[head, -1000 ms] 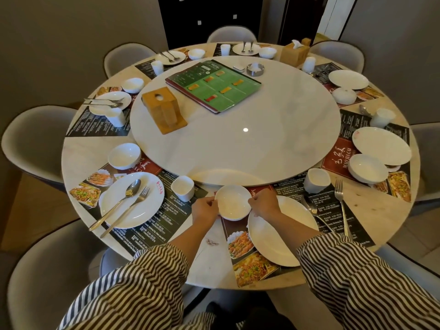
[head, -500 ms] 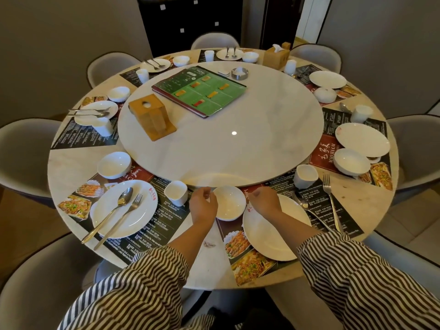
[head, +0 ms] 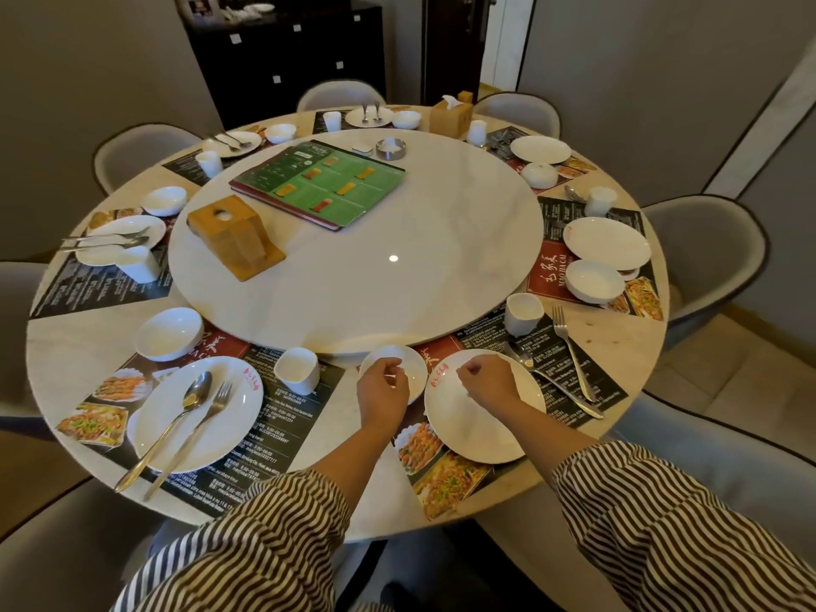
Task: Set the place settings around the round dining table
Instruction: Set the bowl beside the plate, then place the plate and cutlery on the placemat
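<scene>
At the near edge of the round table [head: 62, 346], a small white bowl [head: 408, 360] sits next to a white plate [head: 481, 430] on a printed placemat [head: 446, 479]. My left hand [head: 382, 393] hovers over the bowl's near side, fingers loosely curled, holding nothing. My right hand [head: 485, 384] hovers over the plate's far part, also loosely curled and empty. A spoon [head: 547, 384] and a fork [head: 574, 355] lie on the mat right of the plate. A white cup [head: 523, 312] stands beyond them.
A white lazy Susan [head: 375, 280] fills the middle, carrying a green menu [head: 318, 183] and a wooden holder [head: 234, 236]. The setting to the left has a plate with spoon and fork [head: 194, 413], a cup [head: 296, 371] and a bowl [head: 169, 333]. Grey chairs ring the table.
Both hands have let go of the small bowl and drawn back toward me. The bowl now rests beside the plate. My view has lifted a little.
</scene>
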Tool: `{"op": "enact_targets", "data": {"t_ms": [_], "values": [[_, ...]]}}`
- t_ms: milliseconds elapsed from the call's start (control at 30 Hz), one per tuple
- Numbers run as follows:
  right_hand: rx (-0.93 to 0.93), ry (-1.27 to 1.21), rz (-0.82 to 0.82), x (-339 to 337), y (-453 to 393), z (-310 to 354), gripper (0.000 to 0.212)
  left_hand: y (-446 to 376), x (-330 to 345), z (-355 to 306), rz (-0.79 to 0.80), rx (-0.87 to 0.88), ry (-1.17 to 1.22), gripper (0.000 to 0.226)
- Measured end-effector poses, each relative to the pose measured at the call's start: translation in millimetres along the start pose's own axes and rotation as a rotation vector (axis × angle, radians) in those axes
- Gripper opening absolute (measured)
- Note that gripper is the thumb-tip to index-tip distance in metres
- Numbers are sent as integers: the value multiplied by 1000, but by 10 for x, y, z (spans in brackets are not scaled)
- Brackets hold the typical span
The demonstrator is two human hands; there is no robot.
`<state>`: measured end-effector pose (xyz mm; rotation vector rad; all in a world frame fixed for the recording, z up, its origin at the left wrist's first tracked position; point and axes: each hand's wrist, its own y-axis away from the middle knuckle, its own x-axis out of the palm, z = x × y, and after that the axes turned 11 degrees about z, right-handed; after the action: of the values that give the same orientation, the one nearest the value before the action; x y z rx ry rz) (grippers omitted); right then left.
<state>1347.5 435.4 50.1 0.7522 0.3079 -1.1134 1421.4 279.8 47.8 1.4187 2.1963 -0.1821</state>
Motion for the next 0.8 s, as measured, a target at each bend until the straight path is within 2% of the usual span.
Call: {"op": "enact_targets", "data": {"t_ms": [233,433,567,633,800], "values": [[-21,21,-16,-255,111,-260,14,222,193,-100,10,-13,4,22],[74,89,-144,-541,178,-594,20,526,472,-68,-107,-222,88,14],[98,115,-99,-694,179,-780,29,698,651,-149,-139,-321,91,21],[104,160,-71,-712,189,-821,22,727,714,-192,-134,-346,77,27],[103,176,-120,-718,171,-903,6,723,814,-218,-143,-380,30,20]]}}
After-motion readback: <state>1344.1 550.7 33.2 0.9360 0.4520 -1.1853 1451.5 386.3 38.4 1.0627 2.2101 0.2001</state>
